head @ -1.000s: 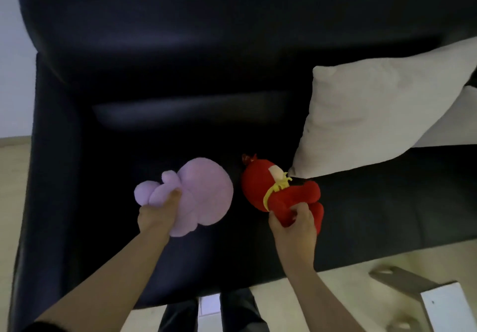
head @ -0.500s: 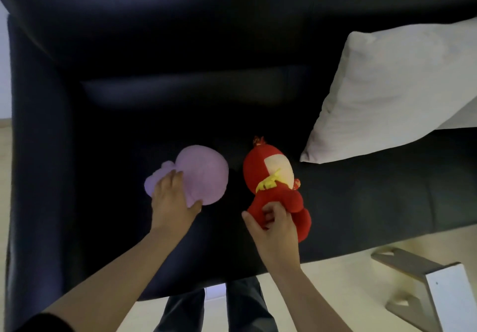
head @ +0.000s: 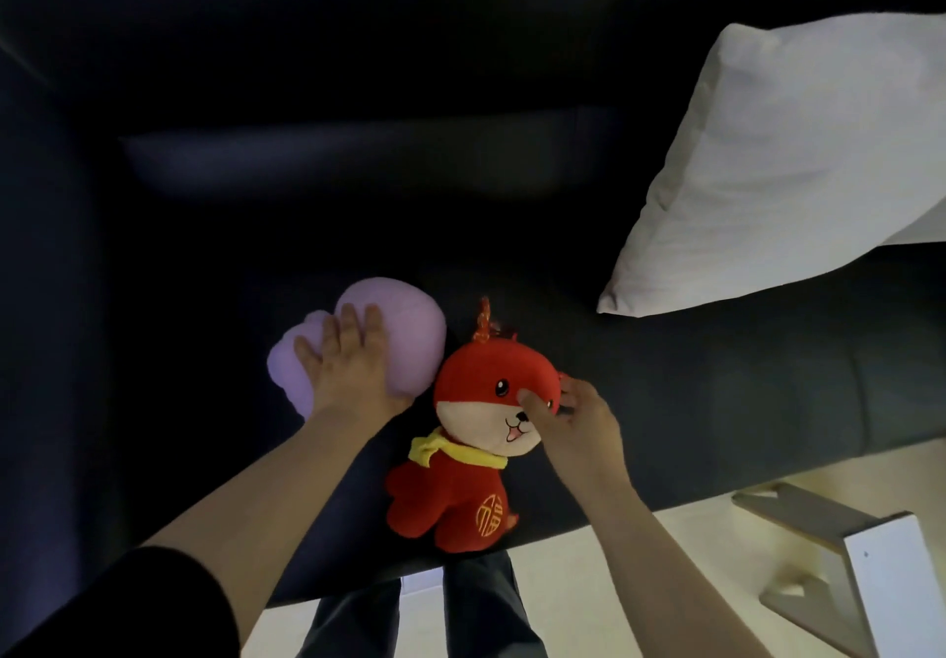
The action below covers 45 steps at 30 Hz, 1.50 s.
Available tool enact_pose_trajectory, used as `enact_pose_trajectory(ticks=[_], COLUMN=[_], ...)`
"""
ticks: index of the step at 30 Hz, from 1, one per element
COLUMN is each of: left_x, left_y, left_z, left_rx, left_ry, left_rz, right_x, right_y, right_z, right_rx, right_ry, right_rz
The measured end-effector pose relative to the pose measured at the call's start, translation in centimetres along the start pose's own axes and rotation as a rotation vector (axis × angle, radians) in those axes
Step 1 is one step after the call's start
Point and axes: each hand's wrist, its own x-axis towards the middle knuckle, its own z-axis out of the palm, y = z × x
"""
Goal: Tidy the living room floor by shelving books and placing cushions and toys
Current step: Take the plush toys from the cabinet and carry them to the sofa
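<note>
**A:** Left hand (head: 348, 365) is laid flat with straight fingers, pressing down on the purple toy (head: 409, 319), not gripping it. Right hand (head: 573, 427) looks like it's pinching the red toy (head: 460, 483) by the side of its head, thumb on the face and fingers curled round the edge. Both toys are on the sofa (head: 716, 401) seat and touching, with the purple one at about 10 o'clock from the red one.

**B:** So that's the toy-placing step, right?

**A:** Yeah, I'd say they're basically set down and this is the fussing bit. Red one's face is up toward the camera, but I can't tell if it's sitting or lying back. The white cushion (head: 793, 171) is up at 2 o'clock, leaning on the sofa's back, well apart from the toys.

**B:** Next move?

**A:** My guess is to let go gently, since the red one's feet are right at the front lip and it could tip off toward 6 o'clock. Maybe nudge both back toward 12. No books in view from here.
</note>
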Motion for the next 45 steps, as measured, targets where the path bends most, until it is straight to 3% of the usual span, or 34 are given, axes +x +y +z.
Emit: enact_pose_trajectory(ticks=[8, 14, 19, 29, 32, 38, 45], left_x=[2.5, 1.9, 2.8, 2.2, 1.6, 1.6, 1.1], left_y=[-0.6, 0.1, 0.3, -3.7, -4.6, -7.6, -9.1], left_z=[-0.3, 0.6, 0.2, -5.3, -6.9, -8.1, -8.8], left_rx=[0.051, 0.110, 0.160, -0.121, -0.200, -0.349, -0.436], left_ry=[-0.043, 0.061, 0.075, 0.142, 0.101, 0.198, 0.272], left_rz=[0.030, 0.108, 0.163, 0.115, 0.085, 0.035, 0.012], right_x=[4.9, 5.9, 5.9, 3.9, 3.3, 2.7, 3.5], right_y=[0.1, 0.4, 1.2, 0.6, -0.4, -4.0, -8.6], right_z=[3.3, 5.0, 4.9, 1.8, 0.4, -1.7, -1.5], right_rx=[0.218, 0.325, 0.270, 0.151, 0.137, 0.150, 0.129], right_ry=[-0.208, -0.139, -0.079, 0.047, 0.101, 0.232, 0.269], right_rz=[0.336, 0.367, 0.310, 0.151, 0.083, -0.100, -0.266])
